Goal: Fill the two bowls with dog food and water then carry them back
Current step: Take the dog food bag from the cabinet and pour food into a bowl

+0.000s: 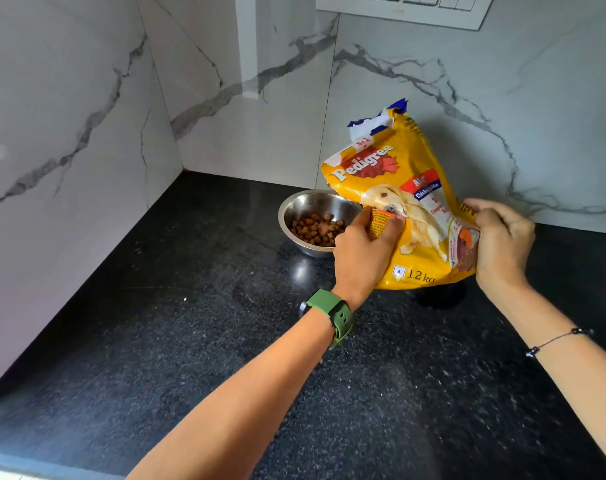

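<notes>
A white marble-patterned tiled wall [69, 98] with grey veins forms a corner behind a black speckled stone desk [156, 341]. At the top edge of the wall sits a white switch panel [403, 8]. On the desk, near the back wall, a yellow crinkled plastic dog food bag [398, 181] is held lifted and tilted, its torn top pointing up toward the wall. The left hand [364, 251] grips a fold of the bag's front, fingers curled round it; the right hand [502, 244] pinches the bag's right edge, fingers bunched in the plastic. Just left of the bag, partly behind it, a round shiny steel bowl [294, 209] stands on the desk holding brown kibble [317, 230]. A green strap watch [332, 315] circles the left wrist, and a thin beaded bracelet [558, 339] the right.
</notes>
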Demonstrator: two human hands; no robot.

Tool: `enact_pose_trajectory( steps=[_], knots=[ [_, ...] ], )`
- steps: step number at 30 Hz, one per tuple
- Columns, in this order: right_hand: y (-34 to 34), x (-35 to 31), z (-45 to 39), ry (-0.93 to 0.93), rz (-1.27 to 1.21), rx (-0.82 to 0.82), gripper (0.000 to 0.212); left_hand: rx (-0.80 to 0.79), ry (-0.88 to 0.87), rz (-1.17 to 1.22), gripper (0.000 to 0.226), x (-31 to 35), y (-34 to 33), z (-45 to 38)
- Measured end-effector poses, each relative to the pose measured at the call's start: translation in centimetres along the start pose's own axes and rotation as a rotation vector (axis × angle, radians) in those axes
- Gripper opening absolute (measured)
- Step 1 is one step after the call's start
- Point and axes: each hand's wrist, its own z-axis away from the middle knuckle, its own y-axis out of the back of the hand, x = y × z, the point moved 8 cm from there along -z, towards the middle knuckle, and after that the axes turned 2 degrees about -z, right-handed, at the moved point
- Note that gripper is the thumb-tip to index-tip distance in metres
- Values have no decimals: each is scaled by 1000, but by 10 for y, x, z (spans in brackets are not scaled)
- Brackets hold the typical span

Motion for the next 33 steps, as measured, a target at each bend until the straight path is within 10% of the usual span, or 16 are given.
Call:
enact_pose_trajectory(
  steps=[10,33],
  knots=[
    [-20,47,31,-288,-273,-156,29,48,-359,-271,63,12,13,10],
    [-44,71,45,-502,-535,-267,30,137,-476,-198,53,12,36,29]
  ],
)
